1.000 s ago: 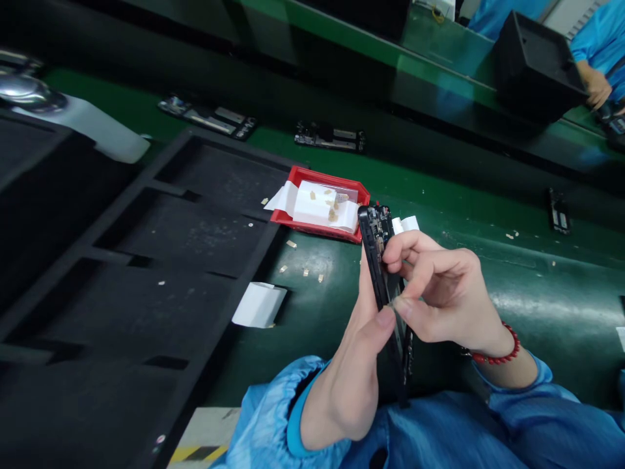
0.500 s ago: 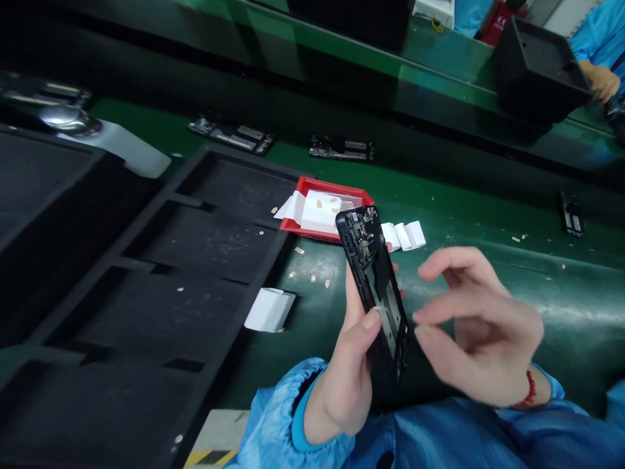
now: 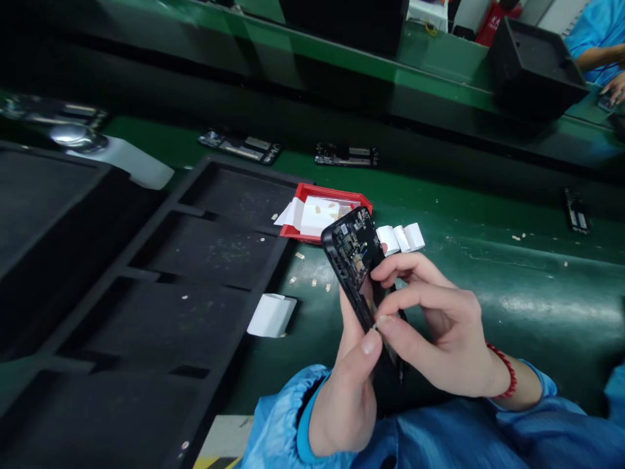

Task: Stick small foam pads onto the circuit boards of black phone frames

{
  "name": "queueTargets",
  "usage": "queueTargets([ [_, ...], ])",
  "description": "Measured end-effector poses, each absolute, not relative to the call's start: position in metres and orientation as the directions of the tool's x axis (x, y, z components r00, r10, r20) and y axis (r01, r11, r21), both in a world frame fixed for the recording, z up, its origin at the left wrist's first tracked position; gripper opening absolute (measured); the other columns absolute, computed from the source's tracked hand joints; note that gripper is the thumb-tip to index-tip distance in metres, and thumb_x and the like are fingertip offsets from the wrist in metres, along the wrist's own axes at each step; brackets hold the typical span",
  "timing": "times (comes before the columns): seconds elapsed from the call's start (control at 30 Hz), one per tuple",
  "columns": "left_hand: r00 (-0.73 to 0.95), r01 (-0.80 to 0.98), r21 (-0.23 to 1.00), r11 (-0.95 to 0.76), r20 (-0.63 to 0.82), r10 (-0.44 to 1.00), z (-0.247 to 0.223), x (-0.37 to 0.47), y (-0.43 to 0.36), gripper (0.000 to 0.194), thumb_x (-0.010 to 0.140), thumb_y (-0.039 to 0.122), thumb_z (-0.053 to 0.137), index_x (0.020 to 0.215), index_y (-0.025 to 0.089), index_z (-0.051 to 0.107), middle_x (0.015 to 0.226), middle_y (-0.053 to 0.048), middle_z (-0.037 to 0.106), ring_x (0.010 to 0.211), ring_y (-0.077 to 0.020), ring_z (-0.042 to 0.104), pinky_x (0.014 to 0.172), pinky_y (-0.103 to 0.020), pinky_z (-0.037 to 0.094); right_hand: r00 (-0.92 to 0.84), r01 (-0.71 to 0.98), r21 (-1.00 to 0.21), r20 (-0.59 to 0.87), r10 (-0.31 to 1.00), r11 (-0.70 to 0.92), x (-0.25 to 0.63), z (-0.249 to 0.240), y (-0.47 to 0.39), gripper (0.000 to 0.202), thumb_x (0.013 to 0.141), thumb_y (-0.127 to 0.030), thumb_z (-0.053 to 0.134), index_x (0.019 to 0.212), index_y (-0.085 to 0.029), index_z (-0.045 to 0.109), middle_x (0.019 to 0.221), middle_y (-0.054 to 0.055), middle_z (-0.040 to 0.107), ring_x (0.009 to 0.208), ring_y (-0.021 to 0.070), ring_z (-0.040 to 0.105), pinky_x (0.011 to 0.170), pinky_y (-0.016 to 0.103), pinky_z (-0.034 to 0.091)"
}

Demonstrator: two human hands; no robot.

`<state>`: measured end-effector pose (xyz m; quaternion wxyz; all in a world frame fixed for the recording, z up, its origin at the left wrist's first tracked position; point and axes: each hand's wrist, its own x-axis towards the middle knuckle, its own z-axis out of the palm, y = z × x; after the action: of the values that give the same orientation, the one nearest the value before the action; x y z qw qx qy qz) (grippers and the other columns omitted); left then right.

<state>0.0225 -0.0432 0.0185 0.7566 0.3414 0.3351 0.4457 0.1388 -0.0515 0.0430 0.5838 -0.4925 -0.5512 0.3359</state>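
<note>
My left hand [image 3: 354, 384] grips an opened phone body [image 3: 352, 251] from below and its left edge, thumb along the near side. The phone is tilted, its circuit board and connectors facing up at the top end. Over the phone's middle, my right hand [image 3: 434, 319] is closed in a pinch, with thumb and index tips by the left thumb. A tiny pale piece shows at those fingertips, too small to name. The right fingers cover much of the phone's lower half. Behind the phone lies a red tray [image 3: 334, 190] with white paper and small tan pieces.
A black compartment tray [image 3: 229, 247] fills the left. A white bottle with a metal top [image 3: 131, 159] stands there. Phone bodies [image 3: 346, 155] lie along the back. Folded white paper [image 3: 271, 315] and small tan pieces are on the green bench. A co-worker's hand [image 3: 615, 88] shows top right.
My right hand has moved left onto the phone, its fingertips now meeting near my left thumb. The phone has turned slightly in my left hand.
</note>
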Motion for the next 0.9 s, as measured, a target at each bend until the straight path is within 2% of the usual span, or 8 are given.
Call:
queueTargets([
  [0.1, 0.363, -0.406, 0.842, 0.356, -0.209, 0.908, 0.02, 0.02, -0.042, 0.059, 0.092, 0.052, 0.061, 0.147, 0.033, 0.056, 0.155, 0.002, 0.056, 0.16, -0.0285, 0.022, 0.133, -0.046, 0.017, 0.146, 0.056, -0.968, 0.251, 0.957, 0.246, 0.138, 0.043, -0.05, 0.009, 0.09, -0.009, 0.069, 0.084, -0.015, 0.072, 0.108, 0.008, 0.064, 0.105, 0.0134, 0.065, 0.094, 0.025, 0.057],
  [0.2, 0.441, -0.412, 0.771, 0.486, -0.299, 0.847, 0.021, 0.015, -0.04, 0.064, 0.087, 0.054, 0.063, 0.148, 0.037, 0.054, 0.159, 0.005, 0.05, 0.16, -0.0292, 0.02, 0.133, -0.046, 0.018, 0.106, 0.014, -0.98, 0.199, 0.974, 0.199, 0.14, 0.045, -0.05, 0.011, 0.094, -0.012, 0.066, 0.085, -0.015, 0.074, 0.106, 0.008, 0.064, 0.108, 0.0137, 0.064, 0.097, 0.025, 0.055],
  [0.3, 0.563, -0.435, 0.664, 0.608, -0.326, 0.76, 0.021, 0.009, -0.038, 0.076, 0.08, 0.057, 0.064, 0.152, 0.038, 0.049, 0.161, 0.006, 0.048, 0.161, -0.0331, 0.017, 0.132, -0.05, 0.019, 0.109, 0.022, -0.983, 0.185, 0.977, 0.184, 0.14, 0.047, -0.05, 0.018, 0.097, -0.013, 0.062, 0.086, -0.016, 0.075, 0.105, 0.007, 0.065, 0.112, 0.0136, 0.062, 0.097, 0.024, 0.054],
  [0.4, 0.615, -0.405, 0.659, 0.634, -0.317, 0.722, 0.023, 0.006, -0.034, 0.085, 0.076, 0.055, 0.063, 0.156, 0.034, 0.043, 0.161, 0.003, 0.047, 0.161, -0.0356, 0.017, 0.132, -0.053, 0.019, 0.134, 0.083, -0.969, 0.24, 0.961, 0.231, 0.141, 0.046, -0.05, 0.016, 0.097, -0.012, 0.062, 0.088, -0.015, 0.075, 0.107, 0.008, 0.065, 0.113, 0.0144, 0.063, 0.098, 0.025, 0.055],
  [0.6, 0.598, -0.316, 0.746, 0.587, -0.324, 0.733, 0.015, 0.008, -0.033, 0.071, 0.085, 0.055, 0.054, 0.151, 0.028, 0.052, 0.148, -0.004, 0.062, 0.152, -0.036, 0.039, 0.126, -0.054, 0.035, 0.208, 0.246, -0.932, 0.318, 0.925, 0.265, 0.15, 0.032, -0.063, 0.019, 0.096, -0.012, 0.062, 0.106, -0.024, 0.074, 0.131, 0.008, 0.059, 0.128, 0.0194, 0.058, 0.109, 0.037, 0.051],
  [0.73, 0.512, -0.289, 0.809, 0.511, -0.32, 0.797, 0.007, 0.015, -0.033, 0.06, 0.095, 0.053, 0.044, 0.146, 0.024, 0.059, 0.134, -0.007, 0.071, 0.144, -0.0345, 0.051, 0.12, -0.052, 0.046, 0.286, 0.306, -0.923, 0.321, 0.903, 0.232, 0.15, 0.018, -0.08, 0.048, 0.097, -0.009, 0.06, 0.138, -0.033, 0.058, 0.154, 0.007, 0.043, 0.152, 0.0233, 0.038, 0.124, 0.046, 0.04],
  [0.83, 0.453, -0.32, 0.831, 0.455, -0.287, 0.844, 0.007, 0.017, -0.033, 0.062, 0.095, 0.057, 0.045, 0.144, 0.023, 0.061, 0.126, -0.008, 0.075, 0.136, -0.0364, 0.06, 0.115, -0.055, 0.05, 0.327, 0.269, -0.944, 0.276, 0.904, 0.191, 0.147, 0.012, -0.088, 0.052, 0.099, -0.011, 0.058, 0.143, -0.038, 0.054, 0.163, 0.003, 0.038, 0.156, 0.0207, 0.033, 0.13, 0.044, 0.031],
  [0.9, 0.419, -0.344, 0.842, 0.415, -0.258, 0.871, 0.008, 0.017, -0.033, 0.061, 0.095, 0.058, 0.046, 0.141, 0.022, 0.064, 0.122, -0.008, 0.077, 0.13, -0.0368, 0.064, 0.111, -0.055, 0.053, 0.301, 0.133, -0.986, 0.138, 0.944, 0.101, 0.148, 0.011, -0.09, 0.056, 0.101, -0.017, 0.058, 0.15, -0.041, 0.046, 0.166, 0.0, 0.037, 0.155, 0.0176, 0.037, 0.128, 0.038, 0.036],
])
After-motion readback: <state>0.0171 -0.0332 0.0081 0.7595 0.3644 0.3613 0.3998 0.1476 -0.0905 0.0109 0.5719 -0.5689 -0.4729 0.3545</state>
